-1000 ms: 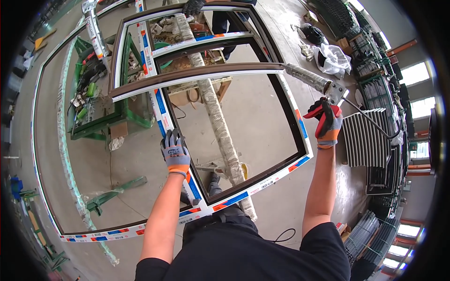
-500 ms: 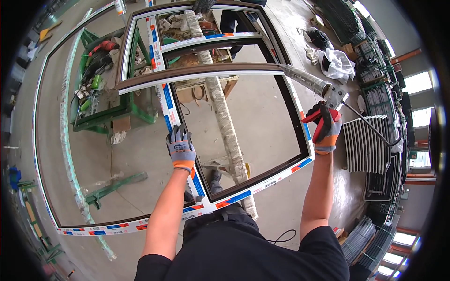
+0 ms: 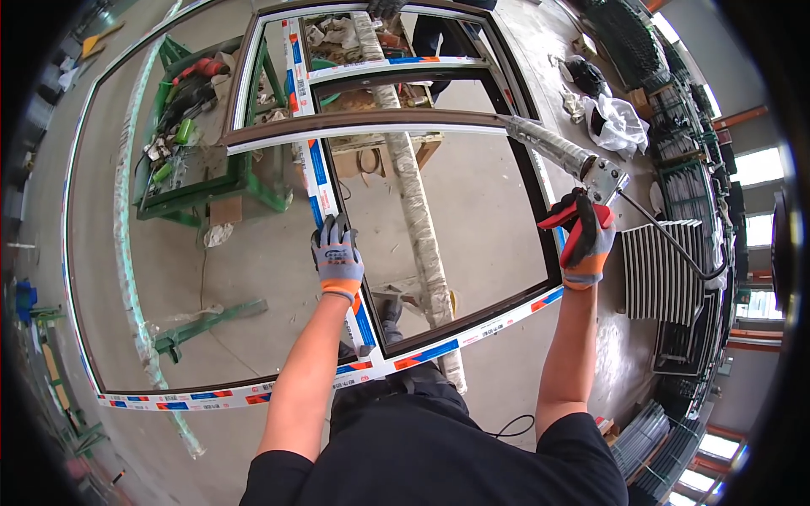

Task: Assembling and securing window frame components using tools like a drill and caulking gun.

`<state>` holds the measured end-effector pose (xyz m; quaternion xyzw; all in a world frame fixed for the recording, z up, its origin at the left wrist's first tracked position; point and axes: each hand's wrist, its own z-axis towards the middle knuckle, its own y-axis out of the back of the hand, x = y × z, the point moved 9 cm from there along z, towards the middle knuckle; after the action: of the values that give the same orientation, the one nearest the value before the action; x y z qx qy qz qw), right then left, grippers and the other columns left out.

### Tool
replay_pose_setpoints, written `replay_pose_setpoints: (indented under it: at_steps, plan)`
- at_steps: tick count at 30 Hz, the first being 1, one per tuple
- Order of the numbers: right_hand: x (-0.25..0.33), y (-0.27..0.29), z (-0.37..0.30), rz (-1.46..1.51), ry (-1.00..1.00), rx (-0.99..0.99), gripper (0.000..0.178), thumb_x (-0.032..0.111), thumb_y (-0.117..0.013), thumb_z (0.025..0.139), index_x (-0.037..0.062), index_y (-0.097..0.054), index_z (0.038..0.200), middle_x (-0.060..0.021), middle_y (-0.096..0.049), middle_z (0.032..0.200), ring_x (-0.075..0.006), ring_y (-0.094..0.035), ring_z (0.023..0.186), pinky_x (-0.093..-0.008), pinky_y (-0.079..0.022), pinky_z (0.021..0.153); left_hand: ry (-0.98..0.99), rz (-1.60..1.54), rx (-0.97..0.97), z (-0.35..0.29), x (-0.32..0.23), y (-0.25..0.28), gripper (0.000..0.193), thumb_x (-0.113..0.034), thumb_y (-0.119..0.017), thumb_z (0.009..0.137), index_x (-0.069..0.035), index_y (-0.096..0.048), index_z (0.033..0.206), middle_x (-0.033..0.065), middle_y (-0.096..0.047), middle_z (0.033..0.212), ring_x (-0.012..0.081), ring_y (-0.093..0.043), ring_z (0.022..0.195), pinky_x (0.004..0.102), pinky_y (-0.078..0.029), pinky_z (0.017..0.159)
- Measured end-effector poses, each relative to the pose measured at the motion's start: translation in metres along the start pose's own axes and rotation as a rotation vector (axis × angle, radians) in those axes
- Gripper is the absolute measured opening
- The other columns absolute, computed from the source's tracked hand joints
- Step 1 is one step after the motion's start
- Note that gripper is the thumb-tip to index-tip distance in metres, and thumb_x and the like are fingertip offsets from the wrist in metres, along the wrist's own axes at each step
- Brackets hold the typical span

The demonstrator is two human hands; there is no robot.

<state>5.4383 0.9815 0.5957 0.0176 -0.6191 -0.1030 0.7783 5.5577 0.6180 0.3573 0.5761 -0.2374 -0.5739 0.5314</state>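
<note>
A large window frame (image 3: 472,333), white with brown inner edges and blue, red and white tape, lies flat before me. My left hand (image 3: 337,257), in a grey glove with an orange cuff, rests on the frame's upright middle bar (image 3: 314,177). My right hand (image 3: 584,240), in a red and grey glove, grips the handle of a caulking gun (image 3: 564,158). The gun's silver tube points up-left, and its tip meets the brown crossbar (image 3: 363,126) at the frame's right side. The gun's rod sticks out toward the lower right.
A green metal stand (image 3: 198,160) with tools lies under the frame at left. A wrapped pole (image 3: 418,211) runs beneath the frame. A stack of white slats (image 3: 662,270) sits at right, bags (image 3: 616,122) at upper right. A person stands at the far end (image 3: 430,34).
My left hand has slid down the middle bar toward me. The view has tilted so the frame sits lower in the picture. My right hand keeps hold of the gun at the same corner.
</note>
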Motion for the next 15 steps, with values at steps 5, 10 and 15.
replay_pose_setpoints:
  at_steps: [5,10,15]
  plan:
    - [0.013,-0.022,-0.014,0.063,-0.02,-0.062,0.034,0.024,-0.057,0.09,-0.003,-0.066,0.072,-0.0061,-0.063,0.064,-0.0088,-0.051,0.056,-0.0223,-0.034,0.051,-0.03,-0.002,-0.031,0.001,-0.002,0.003,0.027,-0.007,-0.061,0.074,-0.01,-0.067,0.1,0.0087,-0.051,0.138,0.0299,-0.039,0.134,0.0501,-0.029,0.11]
    - [0.012,-0.035,-0.02,0.058,-0.061,0.026,0.028,0.021,-0.06,0.089,-0.0066,-0.064,0.088,-0.0143,-0.066,0.077,-0.0225,-0.063,0.064,-0.0307,-0.049,0.065,-0.024,-0.002,-0.033,0.001,0.001,0.004,0.026,-0.007,-0.061,0.074,-0.01,-0.067,0.099,0.0086,-0.052,0.137,0.0302,-0.04,0.133,0.0505,-0.029,0.11]
    - [0.017,-0.05,-0.027,0.057,-0.045,0.065,0.028,0.022,-0.059,0.09,-0.0063,-0.064,0.087,-0.0142,-0.066,0.076,-0.0212,-0.062,0.064,-0.0303,-0.048,0.064,-0.035,0.027,0.034,0.001,0.0,-0.004,0.032,-0.011,-0.06,0.078,-0.007,-0.067,0.108,0.0104,-0.049,0.14,0.0295,-0.038,0.135,0.0534,-0.028,0.11]
